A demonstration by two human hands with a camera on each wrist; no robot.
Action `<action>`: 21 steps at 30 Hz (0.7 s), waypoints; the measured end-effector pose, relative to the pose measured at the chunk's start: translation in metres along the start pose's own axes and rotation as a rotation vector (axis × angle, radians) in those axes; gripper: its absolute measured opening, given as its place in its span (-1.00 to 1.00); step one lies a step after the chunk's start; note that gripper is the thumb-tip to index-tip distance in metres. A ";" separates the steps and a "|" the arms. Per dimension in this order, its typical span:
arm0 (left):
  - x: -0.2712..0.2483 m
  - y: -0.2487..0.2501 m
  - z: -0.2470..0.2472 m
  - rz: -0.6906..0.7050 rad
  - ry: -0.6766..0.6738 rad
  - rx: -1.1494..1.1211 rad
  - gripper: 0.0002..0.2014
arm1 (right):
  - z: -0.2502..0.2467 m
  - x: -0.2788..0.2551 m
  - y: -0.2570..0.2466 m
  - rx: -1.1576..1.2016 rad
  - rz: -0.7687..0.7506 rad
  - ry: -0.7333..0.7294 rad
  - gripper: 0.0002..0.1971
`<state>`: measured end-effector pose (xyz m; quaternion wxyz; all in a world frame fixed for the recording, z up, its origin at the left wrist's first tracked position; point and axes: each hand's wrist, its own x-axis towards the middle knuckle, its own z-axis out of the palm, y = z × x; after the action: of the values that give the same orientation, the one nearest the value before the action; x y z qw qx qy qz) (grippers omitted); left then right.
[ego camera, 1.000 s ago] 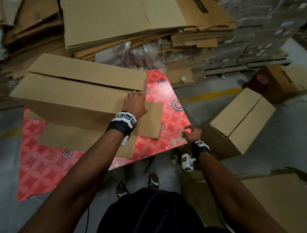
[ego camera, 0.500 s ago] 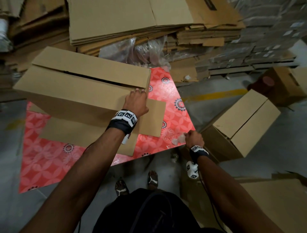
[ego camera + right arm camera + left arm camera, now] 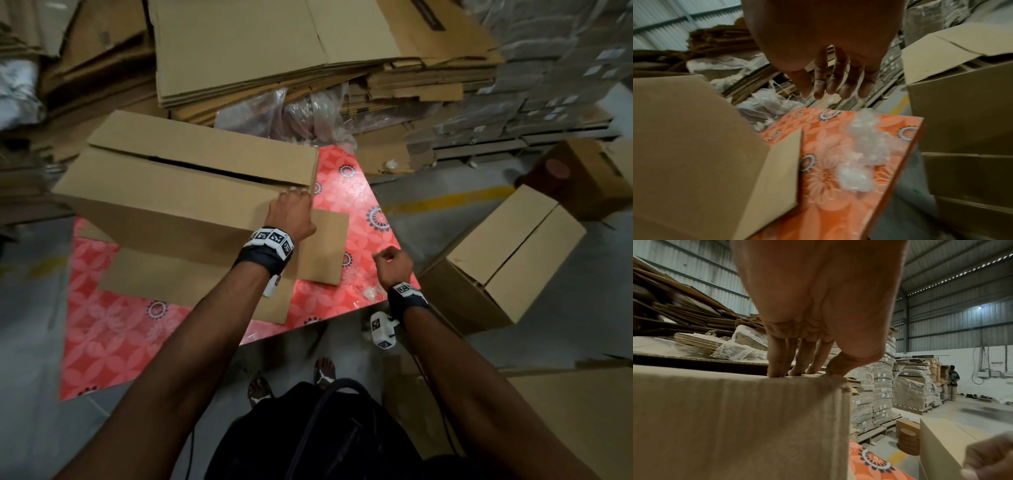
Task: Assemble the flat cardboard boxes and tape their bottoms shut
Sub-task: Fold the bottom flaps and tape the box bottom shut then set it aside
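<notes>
**Left hand steadies the box while the right hangs free over the worktop**

The large brown corrugated cardboard box (image 3: 178, 192) stands on the worktop (image 3: 113, 329), which wears a shiny red-orange floral covering, and reaches away to the left of the left hand. Its two long upper flaps are folded in, with a dark slit open between them. Lower flaps lie flat on the covering beneath the left forearm.

The left hand (image 3: 291, 214) rests on the near flap at the box's right end. In the left wrist view its fingertips (image 3: 777, 374) press down with straight fingers on the flap's edge, right at the corner; nothing is gripped.

Beyond the left hand lies a sloping pile of flattened brown cardboard sheets (image 3: 274, 48), with crumpled clear plastic wrapping (image 3: 301, 113) at its foot.

Between the two hands, bare covering shows. The right hand (image 3: 394, 265) hovers over the worktop's right corner, fingers loosely curled and released, holding nothing. Just below it lies a small wad of crumpled clear plastic (image 3: 865, 151), apart from the fingers.

To the right of the right hand, on the grey floor, sits a second, assembled brown cardboard box (image 3: 507, 253), tilted, its flaps closed.
</notes>
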<state>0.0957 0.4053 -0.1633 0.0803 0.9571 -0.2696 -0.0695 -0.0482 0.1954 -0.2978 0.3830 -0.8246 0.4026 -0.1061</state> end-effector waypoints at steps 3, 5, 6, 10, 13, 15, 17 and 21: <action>-0.007 -0.002 -0.005 0.020 0.003 -0.005 -0.55 | 0.015 -0.006 -0.035 0.064 -0.055 -0.032 -0.90; -0.012 -0.006 -0.008 0.038 -0.006 -0.002 -0.59 | 0.026 -0.010 -0.059 0.095 -0.144 -0.057 -0.94; -0.015 -0.008 -0.009 0.050 -0.011 0.005 -0.59 | 0.032 -0.011 -0.071 0.109 -0.210 -0.068 -0.92; -0.031 -0.021 -0.013 0.093 -0.027 -0.005 -0.59 | 0.050 -0.018 -0.121 0.029 -0.517 -0.164 -0.59; -0.047 -0.041 -0.019 0.101 -0.058 -0.060 -0.51 | 0.056 -0.022 -0.147 -0.181 -0.702 -0.109 -0.37; -0.058 -0.061 -0.023 0.086 -0.073 -0.123 -0.38 | 0.058 -0.026 -0.156 -0.215 -0.765 -0.111 -0.20; -0.072 -0.083 -0.028 0.062 -0.076 -0.179 -0.34 | 0.061 -0.029 -0.159 -0.225 -0.827 -0.195 -0.09; -0.094 -0.122 -0.032 -0.006 -0.104 -0.238 -0.37 | 0.071 -0.031 -0.160 -0.327 -0.955 -0.389 -0.21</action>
<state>0.0841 0.5612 -0.1467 0.1790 0.9367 -0.2603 -0.1506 0.0590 0.3183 -0.2276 0.2263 -0.9691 -0.0841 -0.0498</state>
